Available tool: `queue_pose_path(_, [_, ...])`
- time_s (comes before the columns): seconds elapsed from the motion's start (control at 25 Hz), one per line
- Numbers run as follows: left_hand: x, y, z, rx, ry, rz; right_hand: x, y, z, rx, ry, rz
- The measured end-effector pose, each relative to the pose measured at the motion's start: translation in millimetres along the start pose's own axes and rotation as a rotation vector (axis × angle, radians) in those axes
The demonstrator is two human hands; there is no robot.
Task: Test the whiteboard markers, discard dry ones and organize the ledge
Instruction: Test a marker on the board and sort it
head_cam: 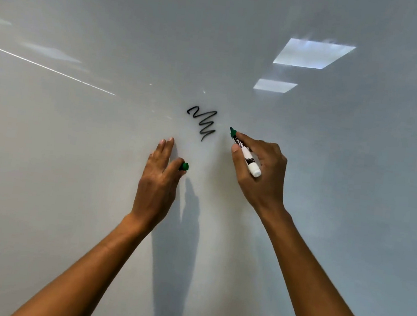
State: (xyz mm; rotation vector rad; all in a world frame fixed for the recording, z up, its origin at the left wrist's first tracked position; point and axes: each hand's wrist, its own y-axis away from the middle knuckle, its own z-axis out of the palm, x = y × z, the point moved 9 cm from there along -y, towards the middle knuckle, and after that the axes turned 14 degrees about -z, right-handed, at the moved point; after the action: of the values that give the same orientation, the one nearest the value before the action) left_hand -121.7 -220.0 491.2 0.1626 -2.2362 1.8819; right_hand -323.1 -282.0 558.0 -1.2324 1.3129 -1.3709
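A white-bodied marker with a green tip (pixel 245 154) is gripped in my right hand (pixel 260 174), its tip close to or touching the whiteboard (pixel 94 196) just right of a dark zigzag scribble (pixel 202 123). My left hand (pixel 159 178) rests against the board below and left of the scribble. Its fingers are stretched out, while the thumb and forefinger pinch the green cap (pixel 184 166). The ledge is out of view.
The glossy whiteboard fills the whole view. Ceiling lights reflect on it at the upper right (pixel 312 54) and as a thin bright streak at the left (pixel 48 68). Shadows of my arms fall on the board between them.
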Motion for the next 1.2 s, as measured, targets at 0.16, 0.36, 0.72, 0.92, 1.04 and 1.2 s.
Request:
queue_pose_path(0.16, [-6.4,3.6,10.0,0.084,-0.016,0.033,11.7,3.9,11.1,0.005,0.128,-0.056])
queue_pose_path(0.36, [-10.5,4.8,16.8,0.166,-0.009,0.033,28.0,0.5,1.9,0.07,0.17,-0.046])
queue_pose_path(0.72, [-9.7,5.9,16.7,0.192,-0.016,0.03,24.4,15.0,-10.4,0.143,0.189,0.001])
queue_pose_path(0.92, [-10.3,4.9,14.5,0.157,-0.003,0.019,19.3,24.0,-7.7,0.125,0.173,0.027])
queue_pose_path(1.04, [-7.4,4.8,8.7,0.113,0.003,0.002,15.0,30.4,-7.2,0.056,0.254,0.028])
queue_pose_path(1.2, [-4.4,1.1,0.1,0.018,0.06,-0.045,23.0,39.3,-26.2,0.081,0.157,0.215])
